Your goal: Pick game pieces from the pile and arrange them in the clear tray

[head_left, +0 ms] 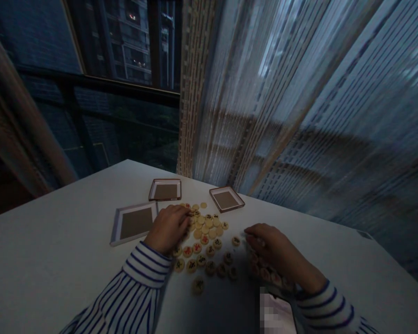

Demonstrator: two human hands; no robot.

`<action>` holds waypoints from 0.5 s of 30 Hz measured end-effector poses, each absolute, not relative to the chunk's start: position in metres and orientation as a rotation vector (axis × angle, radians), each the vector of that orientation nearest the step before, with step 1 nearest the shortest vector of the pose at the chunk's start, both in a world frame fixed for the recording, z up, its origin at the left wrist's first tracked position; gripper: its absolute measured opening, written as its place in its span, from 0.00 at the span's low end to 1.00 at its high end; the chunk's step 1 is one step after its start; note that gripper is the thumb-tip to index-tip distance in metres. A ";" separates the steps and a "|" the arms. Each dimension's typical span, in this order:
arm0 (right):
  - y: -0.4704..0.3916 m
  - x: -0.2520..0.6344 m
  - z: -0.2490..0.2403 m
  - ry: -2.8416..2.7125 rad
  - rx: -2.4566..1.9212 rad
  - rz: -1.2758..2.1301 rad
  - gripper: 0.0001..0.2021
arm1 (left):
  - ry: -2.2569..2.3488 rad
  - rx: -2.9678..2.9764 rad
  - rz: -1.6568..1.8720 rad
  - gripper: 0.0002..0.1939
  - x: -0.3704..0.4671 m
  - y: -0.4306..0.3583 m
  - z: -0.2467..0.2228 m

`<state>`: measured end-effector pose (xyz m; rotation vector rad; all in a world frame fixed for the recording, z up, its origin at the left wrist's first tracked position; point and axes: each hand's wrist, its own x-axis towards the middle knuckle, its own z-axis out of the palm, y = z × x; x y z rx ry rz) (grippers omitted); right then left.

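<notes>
Round wooden Chinese chess pieces [209, 223] lie loosely spread on the table, some blank side up and others showing red or black characters. My left hand [171, 226] rests at the left edge of this spread, its fingertips among the pieces; thumb and fingers look apart, with nothing visibly held. On the right, my right hand [277, 248] hovers palm down, fingers stretched forward and thumb below them. Beneath it sits a dim cluster of more pieces [264, 272], partly hidden by the hand. One red-marked piece [236, 241] lies just left of its fingertips.
Three shallow trays stand on the white table [73, 222]: a larger one [116, 227] at left, one [152, 190] behind it, another [242, 203] at back right. A phone [280, 315] lies at the near edge. String curtains [264, 93] hang behind the table.
</notes>
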<state>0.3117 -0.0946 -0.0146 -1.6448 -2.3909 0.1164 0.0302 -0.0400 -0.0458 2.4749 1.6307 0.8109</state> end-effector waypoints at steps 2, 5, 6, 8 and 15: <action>-0.088 0.301 -0.011 -2.461 -1.631 0.120 0.13 | 1.658 2.483 0.815 0.13 0.028 -0.038 -0.047; -0.078 0.286 -0.008 -2.542 -1.632 0.096 0.14 | 1.675 2.489 0.805 0.13 0.026 -0.037 -0.047; -0.075 0.282 -0.008 -2.568 -1.628 0.087 0.14 | 1.672 2.492 0.797 0.13 0.026 -0.036 -0.047; -0.069 0.272 -0.008 -2.618 -1.605 0.067 0.14 | 1.667 2.496 0.791 0.13 0.025 -0.036 -0.048; -0.049 0.237 -0.003 -2.702 -1.577 -0.010 0.13 | 1.767 2.445 0.783 0.15 0.022 -0.038 -0.045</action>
